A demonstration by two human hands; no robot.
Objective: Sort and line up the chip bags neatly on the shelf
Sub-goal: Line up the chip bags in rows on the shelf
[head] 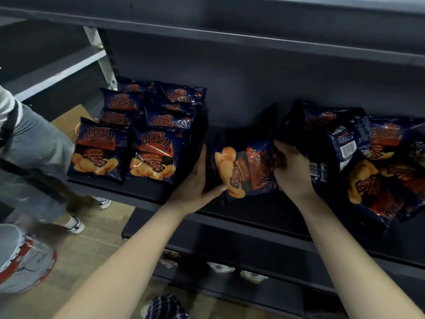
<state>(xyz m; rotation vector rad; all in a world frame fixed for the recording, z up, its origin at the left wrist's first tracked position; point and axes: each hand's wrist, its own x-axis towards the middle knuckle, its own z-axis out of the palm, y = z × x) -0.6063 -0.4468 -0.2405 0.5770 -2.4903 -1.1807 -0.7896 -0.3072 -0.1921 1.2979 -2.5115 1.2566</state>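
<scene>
I have one chip bag (243, 169) between both hands, at the middle of the shelf (128, 191), in the gap between the tidy rows on the left and the loose heap on the right. My left hand (197, 180) takes the bag's left end: the fingers run straight up along that edge toward the far side and the thumb hooks over the near corner, so the bag is pinched between thumb and palm. My right hand (292, 171) is curled round the bag's right end, with the fingertips tucked in against the foil. The bag lies sideways, its lettering running up and down and the pictured chips toward my left hand. I cannot tell whether it rests on the shelf board or hangs just above it. To the left, the lined-up bags (147, 125) stand in two rows running from near to far, all facing me with their print upright, the nearest pair just behind the shelf's front lip. To the right, the heap of bags (368, 171) lies jumbled, some front up, some showing backs with barcodes, and the nearest ones hang over the front edge. A lower shelf (241, 240) shows below my forearms. At far left another person in pale jeans (34, 146) stands on the wooden floor, with a cardboard box (69, 122) beyond them
</scene>
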